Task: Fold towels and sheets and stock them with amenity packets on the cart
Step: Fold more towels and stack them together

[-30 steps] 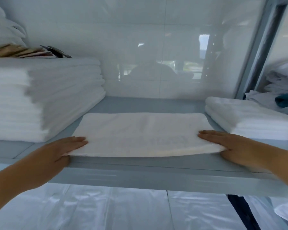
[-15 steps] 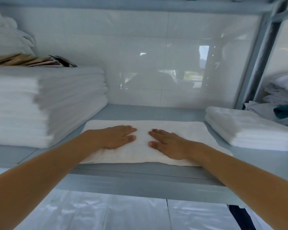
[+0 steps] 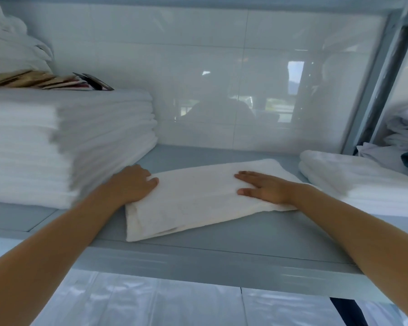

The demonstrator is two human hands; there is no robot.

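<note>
Since half a second ago the folded towel (image 3: 198, 198) has been turning askew on the shelf (image 3: 257, 236), its left corner now swinging toward the front edge, and both hands have been sliding apart. The left hand (image 3: 130, 184) is curling its fingers (image 3: 151, 181) over the towel's left edge, gripping it. The right hand (image 3: 266, 188) is lying flat, fingers straight, pressing the towel's right part. A tall towel stack (image 3: 64, 147) is sitting just left of the left fingers, amenity packets (image 3: 57, 81) on top; a low folded pile (image 3: 353, 175) lies right of the right hand.
</note>
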